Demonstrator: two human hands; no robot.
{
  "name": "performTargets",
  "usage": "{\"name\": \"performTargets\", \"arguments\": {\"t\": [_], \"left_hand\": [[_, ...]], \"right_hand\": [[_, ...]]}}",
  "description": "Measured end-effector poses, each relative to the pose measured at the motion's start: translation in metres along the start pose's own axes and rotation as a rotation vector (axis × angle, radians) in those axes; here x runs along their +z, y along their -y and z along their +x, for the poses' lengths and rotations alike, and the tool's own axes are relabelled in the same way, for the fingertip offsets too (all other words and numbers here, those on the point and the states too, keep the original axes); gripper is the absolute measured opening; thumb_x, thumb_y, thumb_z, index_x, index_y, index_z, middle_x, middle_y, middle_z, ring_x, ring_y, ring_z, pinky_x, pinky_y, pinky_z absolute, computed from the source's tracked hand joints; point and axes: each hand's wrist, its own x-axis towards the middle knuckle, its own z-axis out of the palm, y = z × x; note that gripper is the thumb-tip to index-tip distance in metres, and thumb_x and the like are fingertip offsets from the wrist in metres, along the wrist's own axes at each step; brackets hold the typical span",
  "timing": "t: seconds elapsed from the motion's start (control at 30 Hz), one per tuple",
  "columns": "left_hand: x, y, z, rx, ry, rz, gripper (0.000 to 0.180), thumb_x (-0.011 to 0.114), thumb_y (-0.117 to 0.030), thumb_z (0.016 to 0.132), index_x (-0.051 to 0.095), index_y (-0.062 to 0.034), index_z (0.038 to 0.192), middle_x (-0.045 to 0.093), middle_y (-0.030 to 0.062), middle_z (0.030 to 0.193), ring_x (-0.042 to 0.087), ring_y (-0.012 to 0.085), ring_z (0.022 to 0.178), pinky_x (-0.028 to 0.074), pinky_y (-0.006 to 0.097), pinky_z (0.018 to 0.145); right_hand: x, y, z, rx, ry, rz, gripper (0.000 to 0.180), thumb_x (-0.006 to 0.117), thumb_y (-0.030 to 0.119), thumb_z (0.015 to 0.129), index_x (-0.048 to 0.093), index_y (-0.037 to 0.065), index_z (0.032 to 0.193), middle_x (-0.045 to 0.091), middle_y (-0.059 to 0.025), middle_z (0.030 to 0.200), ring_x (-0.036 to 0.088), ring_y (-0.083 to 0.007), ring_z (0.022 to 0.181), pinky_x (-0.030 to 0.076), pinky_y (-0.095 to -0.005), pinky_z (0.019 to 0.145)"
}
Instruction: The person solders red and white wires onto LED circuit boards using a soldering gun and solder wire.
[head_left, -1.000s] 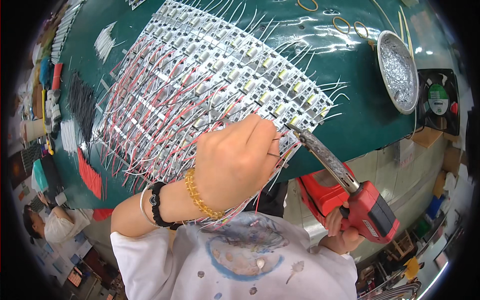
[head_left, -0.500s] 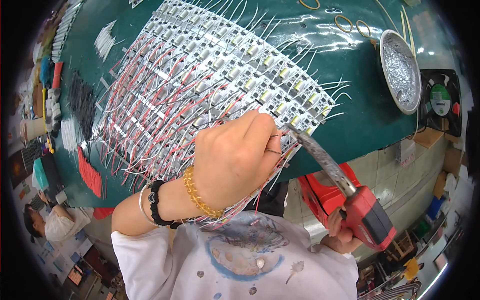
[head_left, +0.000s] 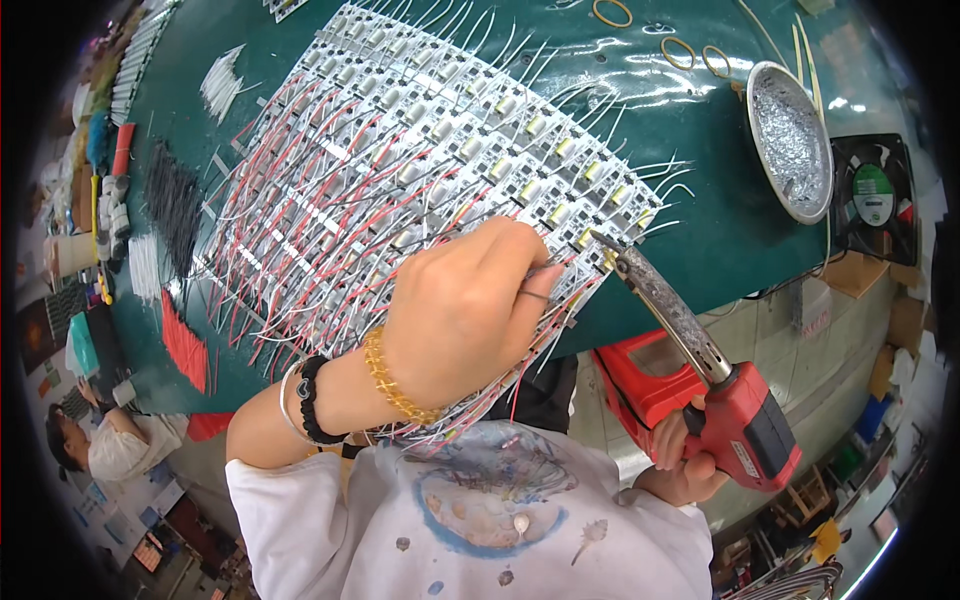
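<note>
The left hand, almost closed, pinches a dark wire over the circuit-board panel on the green bench. The right hand is wrapped around the red soldering gun, which bears a pale label; the fan has a green label.

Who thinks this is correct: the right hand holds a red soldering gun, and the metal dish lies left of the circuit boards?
"Left" is wrong: the head view shows the metal dish right of the circuit boards. The right hand holds a red soldering gun.
</note>
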Motion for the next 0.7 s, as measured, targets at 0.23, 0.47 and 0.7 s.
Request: {"name": "performTargets", "arguments": {"t": [0.23, 0.47, 0.7], "left_hand": [[-0.024, 0.004, -0.006, 0.058, 0.082, -0.204, 0.014, 0.062, 0.003, 0.074, 0.053, -0.0004, 0.085, 0.051, 0.0135, 0.081, 0.054, 0.0297, 0.069, 0.044, 0.033, 0.059], [-0.042, -0.007, 0.002, 0.112, -0.200, 0.144, 0.014, 0.060, 0.007, 0.074, 0.055, -0.0006, 0.085, 0.056, 0.0124, 0.076, 0.056, 0.0291, 0.065, 0.045, 0.031, 0.055], [0.004, -0.024, 0.004, -0.063, 0.103, 0.052, 0.008, 0.063, 0.000, 0.073, 0.056, -0.0027, 0.075, 0.056, 0.0079, 0.065, 0.056, 0.0178, 0.052, 0.043, 0.027, 0.048]], "right_hand": [[0.006, 0.000, -0.005, -0.020, -0.235, -0.107, 0.069, 0.059, 0.043, 0.084, 0.038, -0.012, 0.122, 0.046, -0.0016, 0.046, 0.042, -0.0117, 0.036, 0.035, -0.0239, 0.037], [-0.013, 0.008, -0.012, -0.006, -0.104, -0.142, 0.069, 0.059, 0.043, 0.085, 0.038, -0.011, 0.122, 0.046, -0.0011, 0.047, 0.042, -0.0114, 0.036, 0.035, -0.0236, 0.037], [-0.016, 0.011, -0.019, 0.065, -0.122, -0.148, 0.071, 0.061, 0.047, 0.082, 0.040, -0.010, 0.119, 0.046, 0.0003, 0.046, 0.041, -0.0097, 0.036, 0.032, -0.0222, 0.037]]}}
